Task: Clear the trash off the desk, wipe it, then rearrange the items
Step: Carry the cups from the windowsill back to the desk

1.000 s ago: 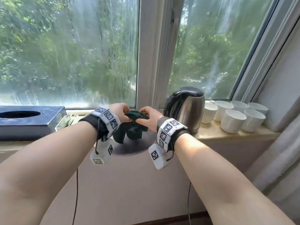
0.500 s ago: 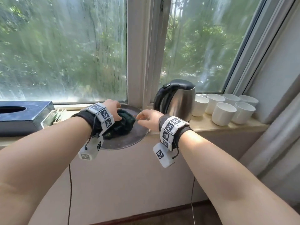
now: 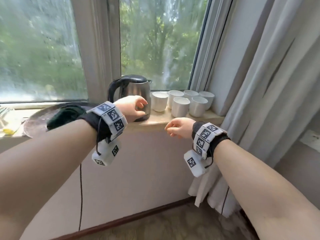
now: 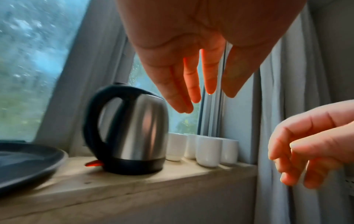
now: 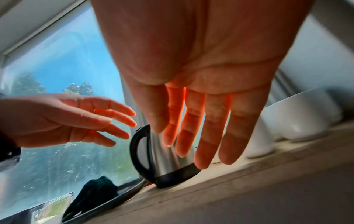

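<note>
A dark green cloth (image 3: 66, 114) (image 5: 95, 191) lies bunched on a round dark tray (image 3: 36, 123) (image 4: 28, 160) on the windowsill. My left hand (image 3: 133, 106) (image 4: 191, 84) hovers in front of the steel kettle (image 3: 136, 90) (image 4: 134, 133) (image 5: 168, 163), fingers relaxed and holding nothing. My right hand (image 3: 178, 128) (image 5: 201, 136) hangs empty just off the sill's front edge, below the white cups (image 3: 181, 103), with loosely bent fingers.
Several white cups (image 4: 203, 149) (image 5: 295, 119) stand in a cluster right of the kettle on the beige sill (image 3: 166, 121). A grey curtain (image 3: 270, 94) hangs at the right. A cord (image 3: 80, 196) runs down the wall under the tray. Small packets (image 3: 7, 125) lie at the far left.
Both hands let go of the green cloth, which now lies on the tray. They moved right toward the kettle and cups, and the view swung right.
</note>
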Motion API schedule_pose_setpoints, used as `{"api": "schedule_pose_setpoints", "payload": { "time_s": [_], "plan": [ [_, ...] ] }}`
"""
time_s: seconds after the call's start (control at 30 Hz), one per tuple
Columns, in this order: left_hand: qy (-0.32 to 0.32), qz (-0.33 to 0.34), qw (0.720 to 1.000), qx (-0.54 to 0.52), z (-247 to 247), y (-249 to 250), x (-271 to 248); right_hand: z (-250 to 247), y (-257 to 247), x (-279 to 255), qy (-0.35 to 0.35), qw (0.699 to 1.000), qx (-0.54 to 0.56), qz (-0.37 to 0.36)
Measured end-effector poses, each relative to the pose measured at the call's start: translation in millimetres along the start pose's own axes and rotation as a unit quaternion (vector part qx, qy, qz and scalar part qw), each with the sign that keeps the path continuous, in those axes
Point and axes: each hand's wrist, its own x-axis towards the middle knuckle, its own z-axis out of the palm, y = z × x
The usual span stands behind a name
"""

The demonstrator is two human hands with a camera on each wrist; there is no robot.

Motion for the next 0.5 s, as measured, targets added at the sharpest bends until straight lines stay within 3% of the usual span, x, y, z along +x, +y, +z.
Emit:
{"api": "schedule_pose_setpoints", "payload": {
  "time_s": [0.27,0.5],
  "plan": [
    [-0.035,0.019,0.999,0.028,56,60,63,-53,73,-32,0.111,0.992,-0.018,0.061],
    [-0.040,0.012,0.999,0.034,100,62,145,-81,126,11,0.185,0.972,-0.009,0.143]
  ]
}}
